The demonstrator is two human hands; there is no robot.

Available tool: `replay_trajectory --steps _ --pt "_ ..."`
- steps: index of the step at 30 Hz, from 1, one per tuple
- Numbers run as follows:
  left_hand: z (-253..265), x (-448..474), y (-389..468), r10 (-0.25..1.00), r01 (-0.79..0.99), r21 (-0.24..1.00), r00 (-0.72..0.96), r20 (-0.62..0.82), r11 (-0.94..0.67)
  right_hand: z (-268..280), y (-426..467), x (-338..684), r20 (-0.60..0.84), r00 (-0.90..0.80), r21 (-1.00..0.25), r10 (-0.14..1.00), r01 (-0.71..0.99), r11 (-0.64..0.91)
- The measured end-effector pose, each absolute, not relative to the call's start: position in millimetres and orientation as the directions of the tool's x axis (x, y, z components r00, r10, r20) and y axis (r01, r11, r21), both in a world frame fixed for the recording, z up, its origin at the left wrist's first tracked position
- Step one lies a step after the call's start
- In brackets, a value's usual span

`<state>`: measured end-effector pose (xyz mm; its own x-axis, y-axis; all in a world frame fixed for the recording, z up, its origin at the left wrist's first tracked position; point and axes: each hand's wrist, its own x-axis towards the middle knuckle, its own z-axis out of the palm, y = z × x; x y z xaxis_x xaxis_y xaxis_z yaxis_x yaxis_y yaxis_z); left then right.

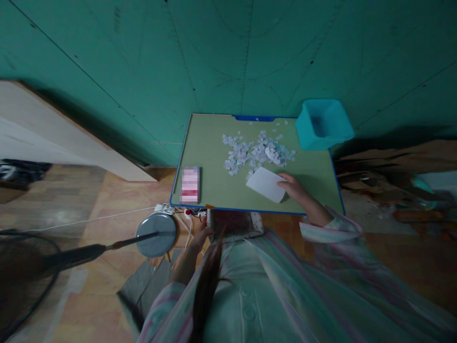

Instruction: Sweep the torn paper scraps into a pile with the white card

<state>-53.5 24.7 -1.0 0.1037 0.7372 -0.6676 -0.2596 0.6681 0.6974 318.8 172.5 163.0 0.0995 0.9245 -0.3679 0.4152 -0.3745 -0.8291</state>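
My right hand (294, 187) grips the right corner of a white sheet of paper (266, 184), its thumb on top. The sheet is tilted over the table, at the near side of a loose pile of small white paper pieces (269, 151). Below the table's front edge, my left hand (203, 232) is closed at the left side of an open box (255, 224) with a dark reddish inside and a pale, speckled rim. Part of its fingers is hidden. The box sits between the table and my body.
A turquoise plastic bin (309, 136) stands at the table's back right corner. At the front left of the green table (209, 183) lies a blurred pink-and-white pack (190, 186). Cables and a power strip (164, 208) are beside a round grey stool (157, 245).
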Motion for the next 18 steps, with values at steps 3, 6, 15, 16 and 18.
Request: replay_trajectory --steps 3,6,15,16,18 --pt "1 -52 26 0.73 -0.278 0.686 0.097 -0.677 0.673 166 172 324 -0.351 0.168 -0.817 0.921 0.426 -0.389" --pt "1 -51 27 0.734 -0.293 0.686 0.093 -0.672 0.666 167 170 326 -0.353 0.171 -0.795 0.92 0.463 -0.392" --pt "9 -49 31 0.752 -0.317 0.694 0.111 -0.649 0.646 158 165 326 -0.304 0.114 -0.824 0.946 0.466 -0.321" --pt "10 -49 31 0.745 -0.313 0.688 0.115 -0.657 0.655 158 166 325 -0.293 0.125 -0.828 0.948 0.463 -0.317" --pt "10 -48 31 0.726 -0.291 0.676 0.107 -0.68 0.677 159 169 323 -0.283 0.129 -0.834 0.95 0.456 -0.31"
